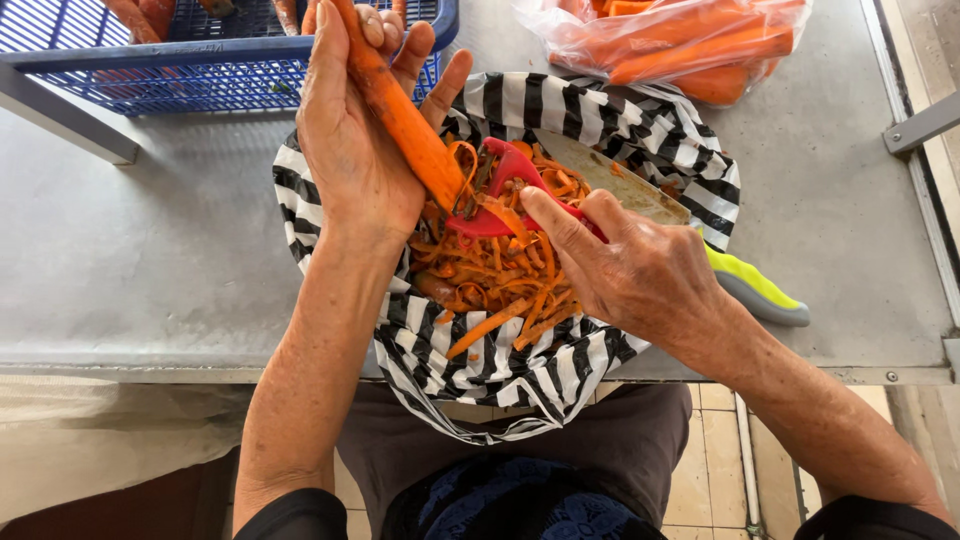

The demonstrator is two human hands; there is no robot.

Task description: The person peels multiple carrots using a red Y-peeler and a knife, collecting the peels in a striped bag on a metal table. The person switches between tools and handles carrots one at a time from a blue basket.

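My left hand grips an orange carrot, holding it slanted with its lower end over a black-and-white striped plastic bag. My right hand holds a red peeler pressed against the carrot's lower end. A heap of orange carrot peelings fills the open bag beneath both hands. The bag hangs over the front edge of a grey metal table.
A knife with a wide blade and a yellow-grey handle lies across the bag behind my right hand. A blue plastic crate with carrots stands at the back left. A clear bag of carrots lies at the back right.
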